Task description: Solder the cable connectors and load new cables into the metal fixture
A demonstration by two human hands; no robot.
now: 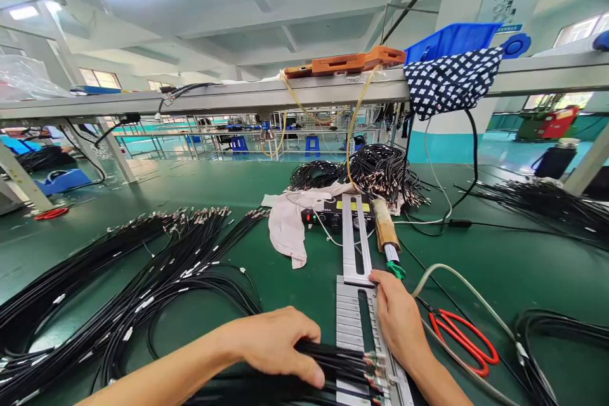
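At the bottom centre of the frame the left hand [276, 344] lies palm-down over a bundle of black cables [333, 361], fingers curled across them and pressing them flat. Their stripped, metal-tipped ends reach into the slotted metal jig [349, 317] just right of the hand. The right hand [399, 320] rests along the jig's right edge, fingers straight and together, holding nothing, its fingertips touching the lower end of the narrow slotted bar [354, 247] that runs up the frame from the jig.

To my eye the cable ends are being seated in the jig's slots. The next move looks to call for holding the bundle steady while each tip is lined up with a slot, a fine and careful motion.

Room is tight on the right: red-handled scissors [464, 336] and a pale hose [457, 282] lie just beside the right wrist. At lower left a big spread of loose black cables [118, 285] crowds the green bench [295, 285], leaving a bare strip between it and the jig.

Further up the frame sit a wooden-handled tool [383, 225], a small control box [333, 212] and a pale cloth [288, 225], then more coiled cable [375, 171]. Above runs a shelf rail [228, 98] with a blue bin [451, 41] and a spotted cloth [450, 82].
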